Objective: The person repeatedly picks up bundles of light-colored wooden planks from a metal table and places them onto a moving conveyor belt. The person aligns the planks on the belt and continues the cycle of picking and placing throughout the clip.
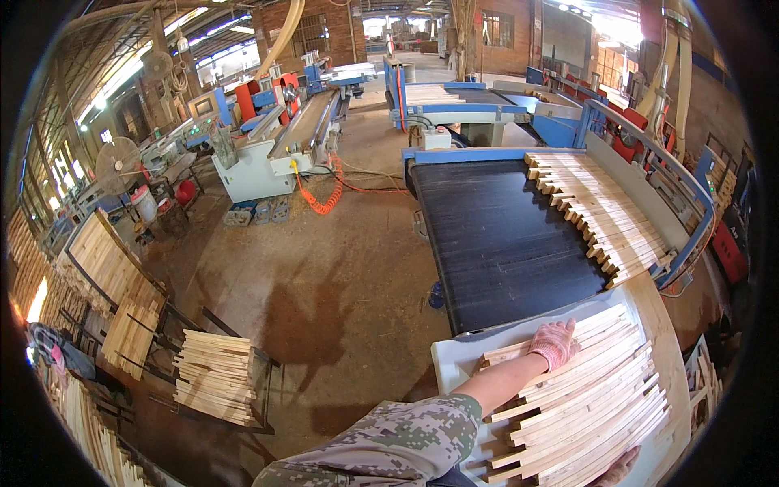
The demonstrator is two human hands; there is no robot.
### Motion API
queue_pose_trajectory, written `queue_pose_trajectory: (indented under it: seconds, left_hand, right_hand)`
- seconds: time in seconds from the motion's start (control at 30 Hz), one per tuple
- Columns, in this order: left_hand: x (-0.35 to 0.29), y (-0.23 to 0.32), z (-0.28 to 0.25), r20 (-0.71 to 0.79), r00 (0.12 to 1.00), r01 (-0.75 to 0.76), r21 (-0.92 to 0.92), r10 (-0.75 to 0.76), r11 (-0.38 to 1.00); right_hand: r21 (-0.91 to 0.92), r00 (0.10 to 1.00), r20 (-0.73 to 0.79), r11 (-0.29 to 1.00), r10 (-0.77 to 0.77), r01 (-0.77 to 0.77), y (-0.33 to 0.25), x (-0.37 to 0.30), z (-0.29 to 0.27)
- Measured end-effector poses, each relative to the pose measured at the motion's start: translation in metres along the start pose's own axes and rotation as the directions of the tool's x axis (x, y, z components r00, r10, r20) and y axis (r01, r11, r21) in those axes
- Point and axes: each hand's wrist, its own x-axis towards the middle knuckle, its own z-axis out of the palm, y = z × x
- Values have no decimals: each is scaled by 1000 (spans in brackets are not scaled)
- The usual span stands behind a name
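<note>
Many light wooden strips [596,385] lie side by side on a pale grey feed table [450,357] in front of me, their ends uneven. My left hand [554,345], in a pink-and-white knit glove, rests on top of the farther strips with its fingers laid over them, open. A camouflage sleeve covers that arm. My right hand [621,468] shows only in part at the lower edge. It lies against the right side of the nearer strips, its fingers looking stretched out.
Beyond the table runs a black conveyor belt [503,235], with a row of wooden strips [596,211] along its right side. A board [661,341] edges the table. Stacked strips [215,377] stand on a metal rack to the left. Other machines [260,166] and a fan [118,162] are farther back.
</note>
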Motion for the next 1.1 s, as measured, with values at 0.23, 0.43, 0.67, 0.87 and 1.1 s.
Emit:
queue_pose_trajectory:
  seconds: [0.23, 0.43, 0.67, 0.87, 1.1]
  left_hand:
    - [1, -3, 2, 9, 1000, 9, 12, -9, 1000]
    - [0, -3, 2, 11, 1000, 13, 10, -13, 1000]
    - [0, 2, -2, 19, 1000, -8, -11, 8, 1000]
    - [-3, -2, -3, 28, 1000, 7, 9, -8, 1000]
    - [-4, 4, -7, 41, 999, 0, 6, -1, 1000]
  right_hand:
    - [-457, 935, -125, 856, -331, 242, -4, -3, 0]
    - [-368, 948, -139, 904, -286, 219, -9, -5, -1]
    - [-434, 953, -67, 869, -295, 239, -2, -12, 16]
    - [835, 763, 479, -43, -434, -549, 3, -1, -13]
    - [827, 732, 515, 33, -445, -561, 23, 5, -23]
